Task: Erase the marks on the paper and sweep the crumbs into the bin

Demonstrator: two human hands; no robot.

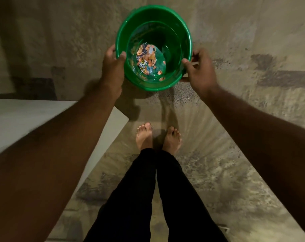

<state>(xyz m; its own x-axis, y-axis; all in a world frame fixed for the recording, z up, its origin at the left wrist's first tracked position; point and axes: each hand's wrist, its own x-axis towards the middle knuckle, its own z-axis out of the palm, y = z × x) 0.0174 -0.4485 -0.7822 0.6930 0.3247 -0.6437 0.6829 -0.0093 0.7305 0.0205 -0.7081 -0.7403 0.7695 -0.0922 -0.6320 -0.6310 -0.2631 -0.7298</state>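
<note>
A round green plastic bin point(153, 48), glossy and smooth-walled, is held out in front of the person, above a mottled floor point(235, 49); whether its base touches the floor cannot be told. The left hand point(113, 67) grips the bin's left rim; its thumb hooks over the lip into the inside, its fingers curl round the outer wall. The right hand point(198, 70) grips the right rim; the thumb presses on top of the lip, the fingers curl behind and below the rim, and a thin pale strip shows just past the knuckles, too small to name. The bin's wall steps inward in rings toward a flat round bottom; there lies a loose heap of scraps point(146, 62), orange, white and dark, thin and curled like shavings, with a few stray bits nearer the front wall. The floor is rough and grainy, beige with darker grey patches and speckled grit near the bin. At the left a flat white slab point(26, 119), matte and smooth with a squared corner, reaches toward the middle; the left forearm crosses over it. Below, two bare feet point(158, 138) stand close together on the floor; black trouser legs point(148, 198) of soft dull cloth run down to the ankles.
</note>
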